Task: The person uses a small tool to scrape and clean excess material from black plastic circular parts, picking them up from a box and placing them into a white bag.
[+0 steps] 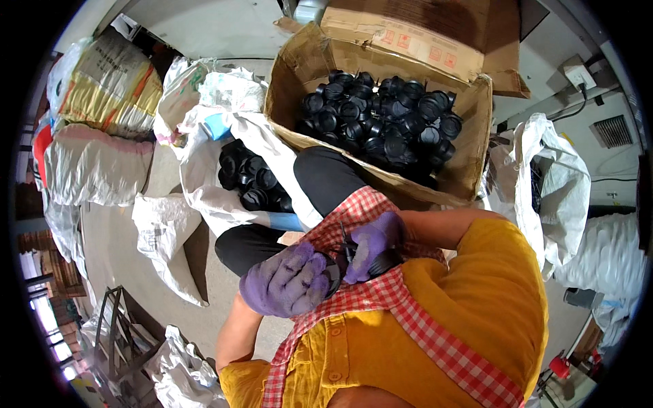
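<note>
Both of my hands wear purple knitted gloves and meet over my lap. My left hand point(289, 280) is closed around a round black plastic part point(333, 277), whose rim shows at the fingertips. Close beside it, my right hand point(371, 248) is closed on another black plastic part point(385, 264), partly covered by the fingers. Thin black prongs stick up between the hands; which part they belong to I cannot tell. Beyond my knees, a large cardboard box point(282, 88) holds many similar black round parts point(381, 122).
An open white woven sack point(204, 190) with more black parts lies left of my knee. Another white sack point(554, 183) stands right of the box. Stacked full sacks point(98, 163) sit far left, and a metal frame point(112, 333) stands at lower left.
</note>
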{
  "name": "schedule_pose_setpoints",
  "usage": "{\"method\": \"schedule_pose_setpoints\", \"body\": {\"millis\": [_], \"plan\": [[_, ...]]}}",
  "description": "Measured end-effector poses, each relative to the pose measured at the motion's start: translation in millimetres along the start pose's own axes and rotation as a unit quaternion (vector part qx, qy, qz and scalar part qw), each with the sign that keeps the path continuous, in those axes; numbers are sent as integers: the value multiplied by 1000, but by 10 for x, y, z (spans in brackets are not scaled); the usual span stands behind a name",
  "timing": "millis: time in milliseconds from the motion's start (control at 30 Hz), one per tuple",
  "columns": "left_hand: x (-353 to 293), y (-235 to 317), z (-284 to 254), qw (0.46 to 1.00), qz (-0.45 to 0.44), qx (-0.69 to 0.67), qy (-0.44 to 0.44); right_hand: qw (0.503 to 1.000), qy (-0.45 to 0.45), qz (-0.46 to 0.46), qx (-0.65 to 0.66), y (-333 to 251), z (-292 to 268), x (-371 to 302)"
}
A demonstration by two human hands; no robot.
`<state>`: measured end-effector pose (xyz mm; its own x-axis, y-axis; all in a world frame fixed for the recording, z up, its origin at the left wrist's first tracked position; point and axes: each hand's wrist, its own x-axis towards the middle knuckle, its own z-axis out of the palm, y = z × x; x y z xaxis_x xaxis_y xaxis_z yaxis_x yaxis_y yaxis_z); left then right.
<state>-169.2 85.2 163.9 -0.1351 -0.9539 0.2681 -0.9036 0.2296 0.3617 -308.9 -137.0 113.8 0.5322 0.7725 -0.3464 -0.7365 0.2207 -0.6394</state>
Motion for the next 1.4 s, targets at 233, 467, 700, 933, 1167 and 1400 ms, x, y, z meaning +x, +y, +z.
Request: {"method": "schedule_pose_setpoints", "body": {"millis": [233,467,700,933,1167,1400], "plan": [[-756,-595,-606,820,-299,-234,429,969,142,-198,34,719,-569,-185],[120,-59,1055,882,-175,-369,233,787,262,-553,78,-61,-324,543],[797,-38,842,806,-373,-378,260,585,668,-349,-301,-148,-756,319],[875,-81,701,959,-199,89,179,418,775,-252,-402,-101,-1193,239],[647,-667,373,885,-367,190,215,573,744,55,-341,632,-2350,-559],[398,-774,705,904,-420,-3,85,707,582,142,-376,1526,-2869,26]]}}
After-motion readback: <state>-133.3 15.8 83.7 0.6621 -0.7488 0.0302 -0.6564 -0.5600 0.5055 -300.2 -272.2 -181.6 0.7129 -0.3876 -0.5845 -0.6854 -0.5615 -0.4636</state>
